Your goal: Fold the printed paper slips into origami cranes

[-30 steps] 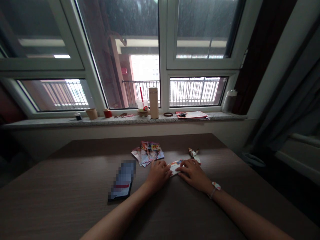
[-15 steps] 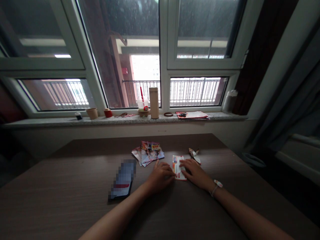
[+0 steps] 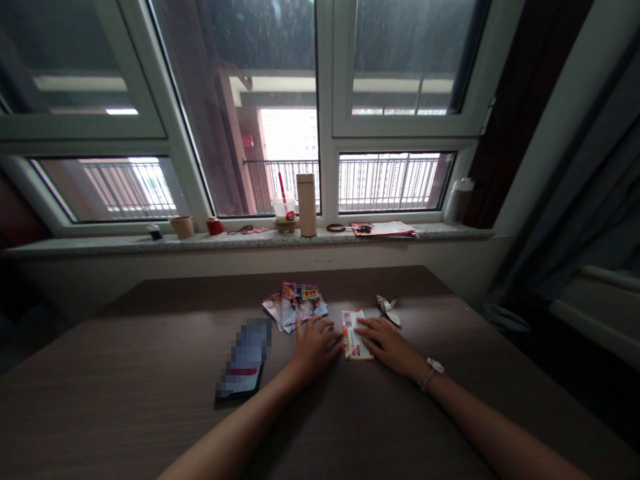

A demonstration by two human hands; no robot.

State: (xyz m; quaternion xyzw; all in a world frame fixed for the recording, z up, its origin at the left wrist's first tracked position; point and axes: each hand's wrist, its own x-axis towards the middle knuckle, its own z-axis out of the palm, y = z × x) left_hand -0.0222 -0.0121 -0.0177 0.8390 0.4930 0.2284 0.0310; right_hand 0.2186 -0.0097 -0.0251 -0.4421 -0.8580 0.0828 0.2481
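A small printed paper (image 3: 354, 341), white with orange and red markings, lies flat on the table between my hands. My right hand (image 3: 387, 343) rests with its fingers stretched over the paper's right side. To the left of the paper, my left hand (image 3: 316, 347) is open with its fingers spread, close to the paper's left edge; whether a fingertip touches it I cannot tell. Just beyond the left hand is a loose pile of colourful printed leaflets (image 3: 300, 308). A folded piece of printed paper (image 3: 389, 310) stands up a little past my right hand.
A phone (image 3: 245, 363) lies left of my left forearm on the brown table (image 3: 125, 373). Along the windowsill (image 3: 230, 244) stand a tan flask (image 3: 307, 205), a drink cup with a red straw (image 3: 284, 212), a paper cup (image 3: 183, 227), scissors (image 3: 363, 229) on papers and a grey bottle (image 3: 459, 201).
My left hand has drawn back slightly to the left from the printed paper, and its fingers have spread. The right hand stays on the paper.
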